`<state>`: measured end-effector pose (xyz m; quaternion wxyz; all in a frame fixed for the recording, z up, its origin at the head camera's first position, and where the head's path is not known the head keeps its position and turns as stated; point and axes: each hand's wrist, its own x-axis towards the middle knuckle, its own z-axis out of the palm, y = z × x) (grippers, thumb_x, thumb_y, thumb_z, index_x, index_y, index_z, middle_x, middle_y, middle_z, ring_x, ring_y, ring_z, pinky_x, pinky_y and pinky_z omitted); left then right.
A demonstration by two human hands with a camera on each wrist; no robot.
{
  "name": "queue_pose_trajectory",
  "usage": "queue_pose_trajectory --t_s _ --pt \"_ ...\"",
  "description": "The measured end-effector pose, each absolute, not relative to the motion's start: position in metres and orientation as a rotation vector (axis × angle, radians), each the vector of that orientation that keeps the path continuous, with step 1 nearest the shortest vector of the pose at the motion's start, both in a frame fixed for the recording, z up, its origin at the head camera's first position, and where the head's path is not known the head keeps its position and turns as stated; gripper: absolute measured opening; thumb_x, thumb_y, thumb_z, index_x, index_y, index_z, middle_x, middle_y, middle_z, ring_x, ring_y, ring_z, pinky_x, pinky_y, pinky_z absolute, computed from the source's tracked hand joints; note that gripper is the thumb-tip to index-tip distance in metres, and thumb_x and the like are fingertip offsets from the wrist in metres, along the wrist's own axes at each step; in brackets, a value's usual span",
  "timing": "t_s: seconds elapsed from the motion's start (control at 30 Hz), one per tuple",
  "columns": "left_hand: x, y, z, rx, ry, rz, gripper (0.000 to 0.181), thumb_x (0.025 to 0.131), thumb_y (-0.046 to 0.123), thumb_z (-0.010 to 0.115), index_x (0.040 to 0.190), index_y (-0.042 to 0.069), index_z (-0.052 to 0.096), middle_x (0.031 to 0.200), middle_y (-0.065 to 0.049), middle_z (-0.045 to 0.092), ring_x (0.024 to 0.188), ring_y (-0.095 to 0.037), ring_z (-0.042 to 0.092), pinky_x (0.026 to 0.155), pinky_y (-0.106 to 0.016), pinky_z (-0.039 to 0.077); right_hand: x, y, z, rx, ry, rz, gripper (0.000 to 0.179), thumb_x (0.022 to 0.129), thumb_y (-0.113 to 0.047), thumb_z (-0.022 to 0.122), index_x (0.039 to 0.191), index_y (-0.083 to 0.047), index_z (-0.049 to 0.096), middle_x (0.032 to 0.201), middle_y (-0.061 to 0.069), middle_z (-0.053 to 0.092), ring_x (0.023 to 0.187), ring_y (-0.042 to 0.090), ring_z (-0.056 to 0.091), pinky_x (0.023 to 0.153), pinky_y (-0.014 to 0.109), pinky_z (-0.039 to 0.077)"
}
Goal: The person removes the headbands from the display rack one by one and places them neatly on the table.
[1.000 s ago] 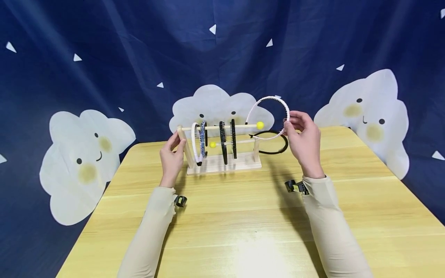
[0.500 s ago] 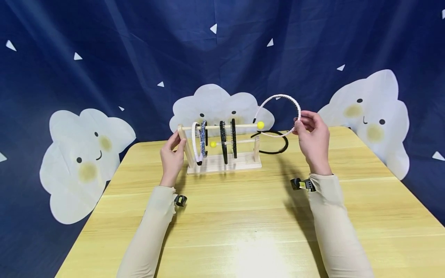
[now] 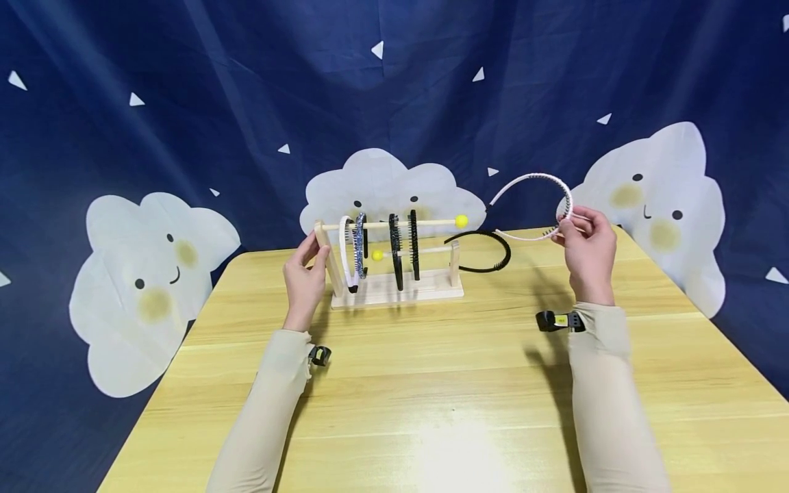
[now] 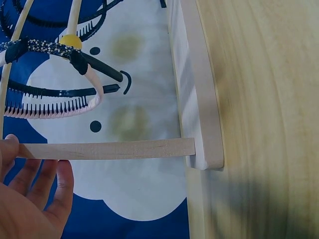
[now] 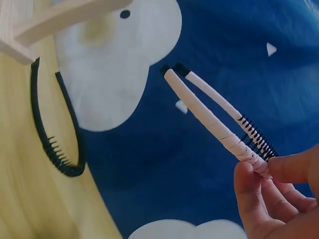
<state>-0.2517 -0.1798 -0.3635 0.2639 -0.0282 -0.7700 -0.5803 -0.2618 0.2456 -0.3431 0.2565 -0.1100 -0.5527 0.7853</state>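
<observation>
Right of the wooden headband stand [image 3: 436, 286], the right hand [image 3: 588, 253] pinches a pale pink toothed headband [image 5: 202, 111] aloft; the left hand [image 3: 305, 277] pinches the stand's left upright [image 3: 333, 270]. A black toothed headband [image 3: 508, 255] lies just right of the stand; a yellow ball [image 3: 461, 221] caps its upper dowel [image 3: 434, 222]; a cloud-print curtain [image 3: 425, 89] hangs behind.

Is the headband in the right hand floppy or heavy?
The held headband is probably stiff: pinched at one side, its open curve doesn't sag. It looks slim, so likely light. Its wrapped surface may resist slipping.
</observation>
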Motion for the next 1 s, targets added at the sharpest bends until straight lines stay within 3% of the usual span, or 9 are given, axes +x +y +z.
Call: queue_pose_trajectory --t_s 0.43,0.67,1.0 --pt "-0.252 -0.181 -0.364 -0.100 -2.086 -1.564 0.042 0.102 0.005 0.062 0.143 0.000 0.057 0.137 -0.024 0.063 0.124 -0.036 0.063 0.097 -0.054 0.053 -0.267 0.283 -0.367 -0.464 -1.418 2.199 0.022 0.097 0.011 0.056 0.112 -0.005 0.058 0.084 0.001 0.067 0.071 0.006 0.065 0.064 0.016 0.057" --pt "-0.283 -0.203 -0.395 -0.111 -2.039 -1.577 0.043 0.101 0.018 0.066 0.143 0.015 0.061 0.135 -0.011 0.067 0.121 -0.026 0.066 0.094 -0.045 0.057 -0.280 0.294 -0.368 -0.559 -1.470 2.256 0.023 0.095 0.014 0.051 0.111 -0.003 0.052 0.078 0.001 0.065 0.064 0.004 0.066 0.062 0.016 0.057" --pt "-0.282 -0.197 -0.396 -0.134 -2.028 -1.617 0.043 0.102 0.017 0.065 0.144 0.015 0.060 0.136 -0.011 0.067 0.122 -0.027 0.065 0.094 -0.046 0.056 -0.300 0.318 -0.368 -0.623 -1.624 2.281 0.019 0.099 0.010 0.052 0.113 -0.003 0.050 0.067 -0.005 0.065 0.061 0.003 0.066 0.064 0.016 0.057"
